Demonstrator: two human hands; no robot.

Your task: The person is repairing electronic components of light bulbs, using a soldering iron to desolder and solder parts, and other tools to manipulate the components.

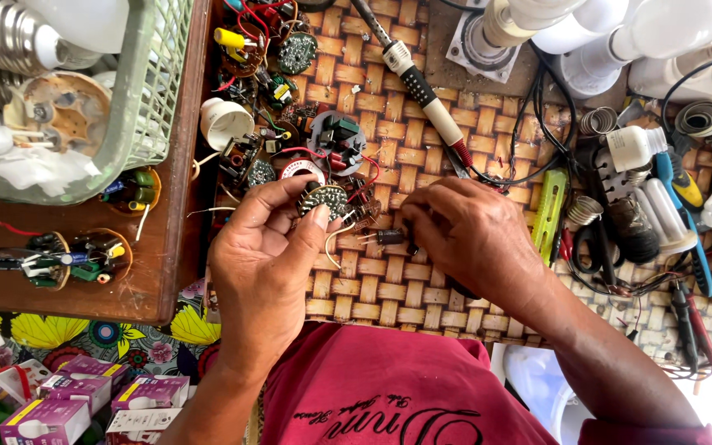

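My left hand pinches a small round circuit board between thumb and fingers over a woven mat. Red and pale wires trail from the board. My right hand is closed beside it, fingertips on a small dark cylindrical component with wire leads. A soldering iron with a white and black handle lies on the mat just beyond my right hand. Several more round circuit boards and loose lamp parts are heaped beyond my left hand.
A green plastic basket of bulb bases sits on a wooden board at left. White lamp bulbs, solder coils, scissors, a green tool and tangled wires crowd the right. Purple bulb boxes lie on the floral cloth below.
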